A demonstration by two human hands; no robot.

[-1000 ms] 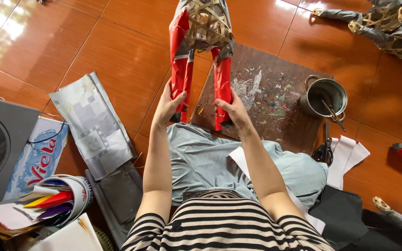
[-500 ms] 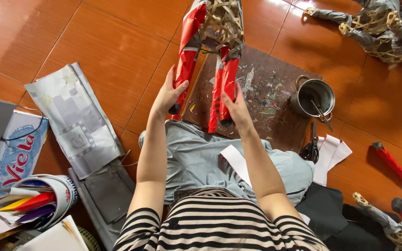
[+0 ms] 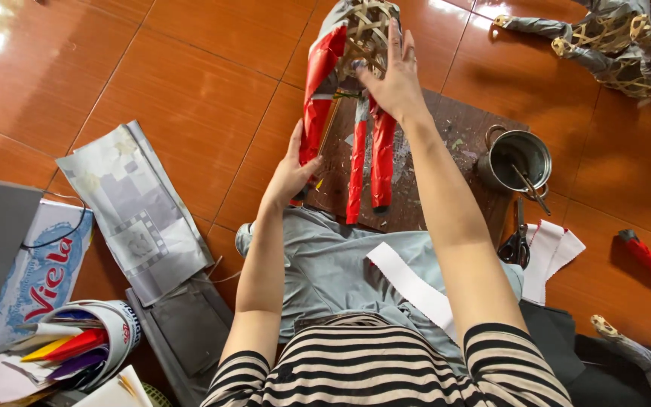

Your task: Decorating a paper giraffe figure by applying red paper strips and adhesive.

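Note:
A woven bamboo figure (image 3: 356,90) with legs wrapped in red paper lies on a stained brown work board (image 3: 446,162) on the tiled floor. My left hand (image 3: 291,169) grips the lower end of its left red leg. My right hand (image 3: 395,71) rests flat, fingers spread, on the bare woven bamboo body near the top. The right red leg (image 3: 380,162) lies free between my arms. A white paper strip (image 3: 412,290) lies across my lap.
A metal pot (image 3: 516,160) with a brush stands right of the board, scissors (image 3: 518,241) and white paper pieces (image 3: 555,249) below it. Newspaper sheets (image 3: 133,211) and a roll of coloured papers (image 3: 77,347) lie left. Another bamboo frame (image 3: 612,41) sits top right; red-handled tool (image 3: 649,260) right.
My right hand has left the right red leg and moved up onto the woven body, fingers spread. My left hand stays on the left leg. The view shifted slightly.

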